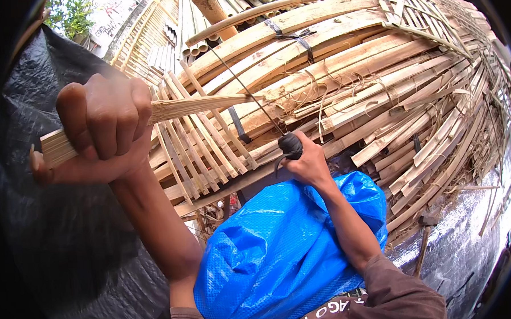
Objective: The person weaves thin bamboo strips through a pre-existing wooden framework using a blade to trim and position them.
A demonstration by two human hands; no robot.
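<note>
My left hand (108,117) is raised at the left, its fingers wrapped around a flat bamboo strip (199,106). One end of the strip sticks out past my wrist, and the narrower end points right. Lower and to the right, my right hand (311,164) grips the black-wrapped handle of a long thin knife (289,145). Its narrow dark blade (237,77) slants up and to the left. The far tip of the strip meets the blade, or crosses it in this view; I cannot tell which. Blue plastic sheeting (265,244) covers my lap under the right forearm.
A slatted bamboo panel (201,156) lies just beyond the strip. Split bamboo lengths (331,59), with curled shavings (298,92), pile up ahead and to the right. A black tarp (42,226) spreads along the left. A hammer-like tool (423,243) lies at lower right.
</note>
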